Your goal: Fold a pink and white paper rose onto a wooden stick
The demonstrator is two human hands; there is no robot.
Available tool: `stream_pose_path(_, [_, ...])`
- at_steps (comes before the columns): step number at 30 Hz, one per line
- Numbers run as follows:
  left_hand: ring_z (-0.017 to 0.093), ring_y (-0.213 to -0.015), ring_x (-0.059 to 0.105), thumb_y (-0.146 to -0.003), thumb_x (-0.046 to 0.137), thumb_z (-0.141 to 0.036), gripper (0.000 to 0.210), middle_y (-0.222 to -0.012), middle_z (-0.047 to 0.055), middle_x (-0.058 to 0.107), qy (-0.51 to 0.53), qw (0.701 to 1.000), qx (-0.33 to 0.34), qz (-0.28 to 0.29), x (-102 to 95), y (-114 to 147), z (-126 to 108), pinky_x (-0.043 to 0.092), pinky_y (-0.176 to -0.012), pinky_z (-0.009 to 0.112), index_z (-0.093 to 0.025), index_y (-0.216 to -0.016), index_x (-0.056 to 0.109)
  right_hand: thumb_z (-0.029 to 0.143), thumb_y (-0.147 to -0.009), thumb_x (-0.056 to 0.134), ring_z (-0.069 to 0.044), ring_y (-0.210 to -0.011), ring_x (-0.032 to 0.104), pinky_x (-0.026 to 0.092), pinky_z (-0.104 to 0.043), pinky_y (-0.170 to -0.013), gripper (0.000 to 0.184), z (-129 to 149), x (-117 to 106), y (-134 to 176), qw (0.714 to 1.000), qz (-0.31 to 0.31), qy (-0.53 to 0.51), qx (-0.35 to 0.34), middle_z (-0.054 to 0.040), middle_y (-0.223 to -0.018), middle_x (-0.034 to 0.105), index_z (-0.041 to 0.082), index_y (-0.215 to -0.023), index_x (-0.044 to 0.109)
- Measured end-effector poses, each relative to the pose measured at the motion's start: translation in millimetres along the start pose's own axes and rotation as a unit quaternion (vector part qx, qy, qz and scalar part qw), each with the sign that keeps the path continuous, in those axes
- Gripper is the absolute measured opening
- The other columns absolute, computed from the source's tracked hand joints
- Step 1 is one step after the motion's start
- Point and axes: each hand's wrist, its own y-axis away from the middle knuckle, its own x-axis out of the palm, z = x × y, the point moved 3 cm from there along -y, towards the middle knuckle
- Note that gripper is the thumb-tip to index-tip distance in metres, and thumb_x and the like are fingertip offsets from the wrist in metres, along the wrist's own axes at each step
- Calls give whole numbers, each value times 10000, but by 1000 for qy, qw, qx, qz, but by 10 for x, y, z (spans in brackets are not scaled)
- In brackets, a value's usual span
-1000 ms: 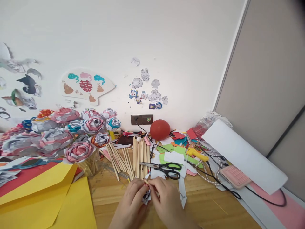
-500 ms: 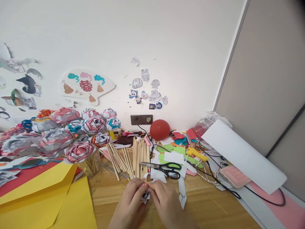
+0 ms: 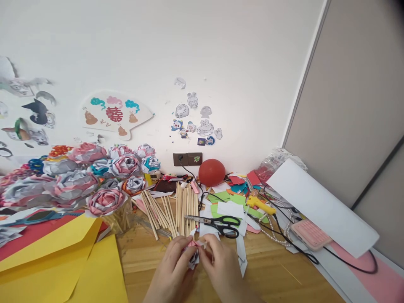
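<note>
Low in the middle of the head view, a small pink and white paper flower (image 3: 193,257) sits between my hands, largely covered by fingers. My left hand (image 3: 177,261) is closed around its left side. From the right, the thumb and fingertips of my right hand (image 3: 217,263) pinch a pink and white edge of the paper. Just beyond my fingers lie black-handled scissors (image 3: 225,223), blades pointing left, and a bundle of wooden sticks (image 3: 186,206).
Finished paper flowers (image 3: 107,202) crowd the left, above yellow paper (image 3: 97,269). A red balloon (image 3: 212,172) rests against the wall. Paper scraps (image 3: 230,208), a yellow glue gun (image 3: 260,204) with its cord, a pink calculator-like device (image 3: 311,234) and a white sheet (image 3: 325,206) fill the right.
The fingers of my right hand have lifted and bent a little, and more of the pink paper shows between my hands. My left hand keeps its hold nearly unchanged.
</note>
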Motion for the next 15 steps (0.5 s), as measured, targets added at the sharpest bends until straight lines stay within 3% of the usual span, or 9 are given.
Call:
stream_pose_path(7, [242,-947,562,-756,472,-14,277,-960,163,597,-12,1000,8,1,-4,6,-7,532,-761,384,-122,-1005,527,324,-935,309,-129,-393,510,305,-233,-428,326,36,-17,9,991,-80,88,-68,14,-485,542,167,-797,559])
stream_pose_path(15, [257,-973,533,-747,512,-21,282,-997,171,563,-19,999,26,-1,49,61,28,527,-776,395,-92,-1020,525,273,-934,314,-146,-450,524,301,-256,-473,330,62,-31,21,988,-88,90,-87,-1,-526,569,184,-751,574])
